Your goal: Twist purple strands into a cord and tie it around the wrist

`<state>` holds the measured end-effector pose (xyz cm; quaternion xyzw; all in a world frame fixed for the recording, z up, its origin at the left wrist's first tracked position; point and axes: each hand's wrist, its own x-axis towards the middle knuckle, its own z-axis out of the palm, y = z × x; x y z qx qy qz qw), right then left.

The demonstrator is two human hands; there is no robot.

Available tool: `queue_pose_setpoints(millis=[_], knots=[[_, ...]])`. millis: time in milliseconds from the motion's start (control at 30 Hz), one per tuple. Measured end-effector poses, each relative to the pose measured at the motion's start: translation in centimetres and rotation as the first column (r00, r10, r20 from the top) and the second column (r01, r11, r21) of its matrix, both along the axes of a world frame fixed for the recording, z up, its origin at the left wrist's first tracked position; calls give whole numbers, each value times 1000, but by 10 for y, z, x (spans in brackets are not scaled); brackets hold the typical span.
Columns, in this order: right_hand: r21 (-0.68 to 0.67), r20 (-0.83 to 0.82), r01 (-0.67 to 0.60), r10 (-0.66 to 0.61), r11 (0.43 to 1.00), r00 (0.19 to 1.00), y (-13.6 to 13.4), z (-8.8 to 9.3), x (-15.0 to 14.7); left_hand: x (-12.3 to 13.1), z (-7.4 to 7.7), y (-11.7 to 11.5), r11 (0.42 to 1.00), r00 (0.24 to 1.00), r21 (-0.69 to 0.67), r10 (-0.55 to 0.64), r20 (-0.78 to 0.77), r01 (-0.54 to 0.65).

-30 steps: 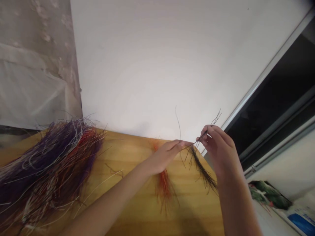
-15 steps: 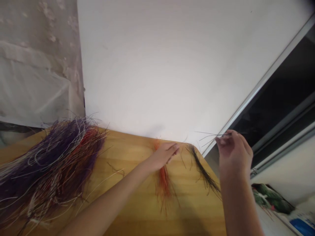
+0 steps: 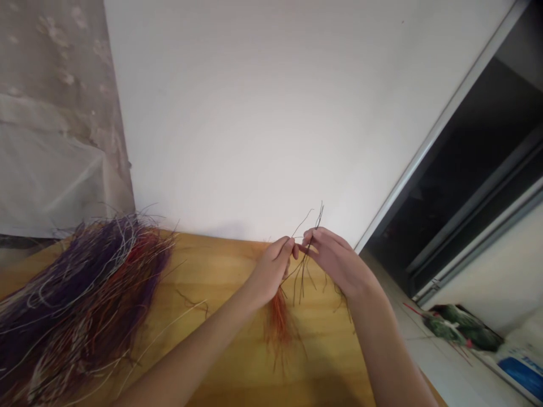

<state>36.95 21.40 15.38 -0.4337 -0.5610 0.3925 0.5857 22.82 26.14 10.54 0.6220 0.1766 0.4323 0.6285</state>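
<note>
My left hand [image 3: 274,268] is closed in a pinch on a thin dark strand, whose end sticks up past the fingertips. Close beside it, my right hand [image 3: 335,257] pinches several thin black strands [image 3: 302,277] that spread above and below its fingers. An orange bundle of strands [image 3: 279,322] lies on the wooden table [image 3: 237,362], its upper part covered by my left hand. Beneath my right wrist only a little of a black bundle [image 3: 341,297] shows; the forearm hides the remainder.
A large heap of purple, red and pale strands [image 3: 93,294] covers the table's left side. Loose strands [image 3: 193,302] lie near it. A white wall panel [image 3: 254,124] rises behind the table. To the right, on the floor, is a green bundle [image 3: 464,328].
My right hand has moved left with its dark strands, which now point upward, and meets my left hand. My left hand has lifted slightly and now pinches a strand. The view has shifted right.
</note>
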Motion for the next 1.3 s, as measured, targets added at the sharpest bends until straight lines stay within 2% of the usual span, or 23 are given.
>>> queue_pose_setpoints(millis=[67, 233, 400, 500, 633, 733, 833, 900, 1033, 1300], knots=[[11, 25, 26, -26, 1000, 999, 4, -5, 0, 2, -1, -3, 999, 999, 9, -47, 11, 46], [73, 126, 197, -205, 978, 971, 7, -10, 5, 8, -1, -7, 981, 980, -43, -187, 73, 190], [103, 270, 177, -198, 979, 942, 5, -9, -1, 7, -2, -3, 945, 952, -140, -279, 125, 296], [120, 296, 172, -201, 978, 934, 6, -11, -6, 5, -5, 0, 951, 962, -154, -254, 104, 267], [228, 296, 230, -292, 946, 909, 10, -13, -10, 6, -10, 4, 973, 980, -136, -171, 105, 185], [265, 272, 308, -377, 914, 885, 13, -14, -8, 7, -11, 7, 986, 985, -93, -124, 124, 136], [230, 251, 414, -464, 881, 849, 13, -14, -3, 7, -10, 8, 994, 988, -62, -83, 130, 92], [164, 284, 400, -431, 902, 856, 13, -14, -1, 7, -10, 7, 994, 988, -64, -86, 125, 94], [68, 361, 258, -265, 964, 894, 10, -12, -4, 9, -11, 4, 985, 987, -93, -137, 87, 145], [2, 373, 109, -102, 994, 922, 0, -2, -1, 6, -8, -4, 953, 966, -159, -257, 25, 258]])
